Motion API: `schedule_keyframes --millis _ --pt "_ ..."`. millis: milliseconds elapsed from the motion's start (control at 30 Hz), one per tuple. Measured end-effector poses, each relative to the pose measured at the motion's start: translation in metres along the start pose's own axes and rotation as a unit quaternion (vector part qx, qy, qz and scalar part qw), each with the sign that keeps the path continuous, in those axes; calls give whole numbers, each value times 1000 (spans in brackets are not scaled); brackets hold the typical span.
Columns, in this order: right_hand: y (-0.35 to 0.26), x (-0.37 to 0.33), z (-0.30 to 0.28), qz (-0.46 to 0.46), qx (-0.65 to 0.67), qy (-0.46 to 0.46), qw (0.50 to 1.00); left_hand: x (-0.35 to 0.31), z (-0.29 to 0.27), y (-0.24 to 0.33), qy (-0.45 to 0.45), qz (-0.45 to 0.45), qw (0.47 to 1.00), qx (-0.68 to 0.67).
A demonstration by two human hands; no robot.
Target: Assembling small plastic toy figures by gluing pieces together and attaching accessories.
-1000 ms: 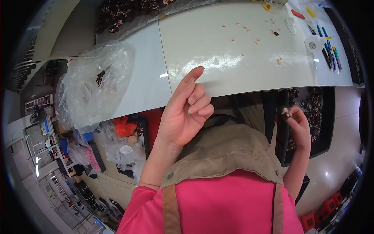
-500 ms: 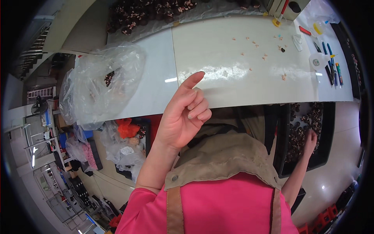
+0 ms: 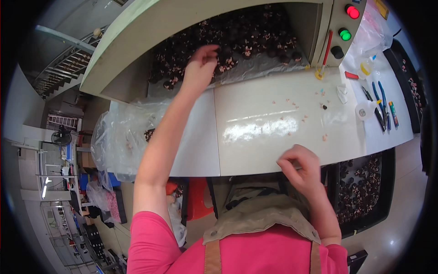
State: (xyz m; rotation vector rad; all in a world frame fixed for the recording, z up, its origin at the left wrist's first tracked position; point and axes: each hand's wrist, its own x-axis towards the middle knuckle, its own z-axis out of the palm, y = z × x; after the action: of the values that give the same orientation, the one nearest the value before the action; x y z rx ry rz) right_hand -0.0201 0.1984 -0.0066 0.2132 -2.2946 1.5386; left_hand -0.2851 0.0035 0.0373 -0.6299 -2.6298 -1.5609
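My left hand [image 3: 200, 69] reaches into the cabinet's opening, over a pile of small dark round parts with pale pink bits [image 3: 246, 34]. Its fingers are loosely bent and somewhat apart, and I make out nothing between them. Above the table's front edge is my right hand [image 3: 301, 170], slightly blurred, with its fingers curled in toward the thumb. Whatever those fingers may hold is hidden. The pile rests on a clear plastic sheet [image 3: 273, 67]. A black tray [image 3: 388, 187] of similar dark parts stands below the table, to the right of my right hand.
Pink crumbs and a dark piece [image 3: 324, 107] lie on the white tabletop [image 3: 255, 155]. A clear plastic bag [image 3: 109, 141] covers its left end. At right are pliers [image 3: 382, 100], a round white bottle [image 3: 363, 111] and a red-handled brush [image 3: 326, 52]. Red and green lamps glow on the cabinet [image 3: 315, 36].
My left hand has moved forward from above the table's edge into the cabinet. My right hand has left the black tray and come up to the table's front edge. The view has tilted farther forward.
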Motion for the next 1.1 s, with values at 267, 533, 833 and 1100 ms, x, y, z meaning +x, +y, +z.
schedule_keyframes --millis 267,533,833,1100 --pt "10 12 20 -48 -101 50 992 131 11 -62 18 162 951 262" --pt "11 11 21 -73 -119 43 989 90 -2 -62 72 191 928 311" --pt "13 -4 12 -12 11 14 1000 -130 46 59 -126 -212 866 -434" --pt "-7 -46 12 -8 130 -18 991 -241 76 92 -141 -281 845 -433"
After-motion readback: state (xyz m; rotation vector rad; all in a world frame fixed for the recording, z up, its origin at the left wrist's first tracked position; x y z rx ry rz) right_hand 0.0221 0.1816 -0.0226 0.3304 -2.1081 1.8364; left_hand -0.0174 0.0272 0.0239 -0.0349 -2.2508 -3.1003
